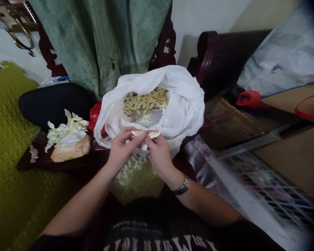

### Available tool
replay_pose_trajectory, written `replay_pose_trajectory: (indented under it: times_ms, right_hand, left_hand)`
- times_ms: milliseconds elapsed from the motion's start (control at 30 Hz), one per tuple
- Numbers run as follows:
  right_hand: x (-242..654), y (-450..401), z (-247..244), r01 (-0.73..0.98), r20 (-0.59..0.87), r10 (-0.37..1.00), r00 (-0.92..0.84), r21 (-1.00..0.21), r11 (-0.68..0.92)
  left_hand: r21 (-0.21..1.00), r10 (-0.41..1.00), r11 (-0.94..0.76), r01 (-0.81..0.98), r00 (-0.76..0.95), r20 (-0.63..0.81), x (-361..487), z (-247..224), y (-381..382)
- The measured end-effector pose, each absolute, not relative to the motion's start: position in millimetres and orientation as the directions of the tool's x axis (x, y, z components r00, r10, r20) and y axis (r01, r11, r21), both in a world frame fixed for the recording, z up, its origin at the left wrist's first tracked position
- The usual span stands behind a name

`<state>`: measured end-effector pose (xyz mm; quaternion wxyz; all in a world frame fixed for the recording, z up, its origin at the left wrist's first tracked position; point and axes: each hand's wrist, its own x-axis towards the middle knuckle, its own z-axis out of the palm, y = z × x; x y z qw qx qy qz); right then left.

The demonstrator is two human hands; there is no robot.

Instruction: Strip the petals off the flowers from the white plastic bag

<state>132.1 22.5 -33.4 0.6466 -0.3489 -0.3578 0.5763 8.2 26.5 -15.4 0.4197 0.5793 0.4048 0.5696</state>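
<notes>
Your left hand (124, 150) and right hand (159, 154) pinch what looks like a soft, easily torn petal (146, 134) above the white plastic bag (184, 104), so hold it lightly at its edge.

A green curtain (102, 38) hangs ahead; olive mat (10, 146) left, apparently a cardboard box (231, 122) right.

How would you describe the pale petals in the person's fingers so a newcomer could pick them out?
Find the white plastic bag in the middle, holding a heap of cream petals. At its near rim, the left hand and right hand meet. The pale petals sit between their fingers, the only ones held up.
</notes>
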Motion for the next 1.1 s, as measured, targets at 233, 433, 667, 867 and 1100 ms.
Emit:
replay_pose_trajectory:
  times_ms: [233,433,667,867,1100]
  right_hand:
    - [123,11,-37,-0.526,0.055,0.998,0.037,-0.848,0.067]
    - [126,7,-38,-0.529,0.059,0.998,-0.003,-0.847,0.048]
    - [130,10,-35,-0.528,0.045,0.999,-0.024,-0.849,0.026]
    - [132,14,-40,-0.481,0.098,0.995,-0.009,-0.873,0.081]
    - [131,10,-31,-0.538,0.042,0.999,-0.019,-0.842,0.025]
  left_hand:
    - [0.883,0.882,-0.464,0.067,-0.062,0.468,9,-19,21]
    - [0.886,0.885,-0.460,0.059,-0.055,0.463,8,-17,19]
    - [0.847,0.857,-0.504,0.168,-0.023,0.514,6,-20,21]
    - [0.890,0.892,-0.451,0.064,0.043,0.449,9,-12,23]
    - [0.942,0.966,-0.253,-0.219,-0.003,0.259,19,-18,25]
